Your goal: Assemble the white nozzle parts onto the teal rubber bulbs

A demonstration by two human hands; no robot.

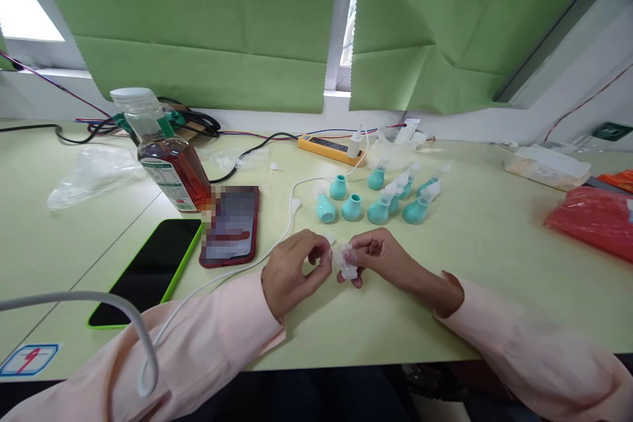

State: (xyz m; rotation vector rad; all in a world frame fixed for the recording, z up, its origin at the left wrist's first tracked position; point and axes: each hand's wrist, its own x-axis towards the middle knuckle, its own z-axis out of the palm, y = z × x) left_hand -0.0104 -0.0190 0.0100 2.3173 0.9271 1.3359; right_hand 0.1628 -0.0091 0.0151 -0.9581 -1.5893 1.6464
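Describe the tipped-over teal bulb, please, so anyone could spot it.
On the pale table, in front of the orange power strip, sits a cluster of teal bulbs. At its left edge lies the tipped-over bulb, its base facing the camera, whereas its two nearest neighbours stand upright.

A labelled table (with power strip and cables) and matching teal bulbs suggest a workroom.

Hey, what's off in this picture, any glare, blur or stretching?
All in the head view: the upper-left window is blown out white; blocky pixelation covers part of the red-cased phone; sleeves look stretched toward the lower corners; the translucent piece in the right hand lacks crisp detail.
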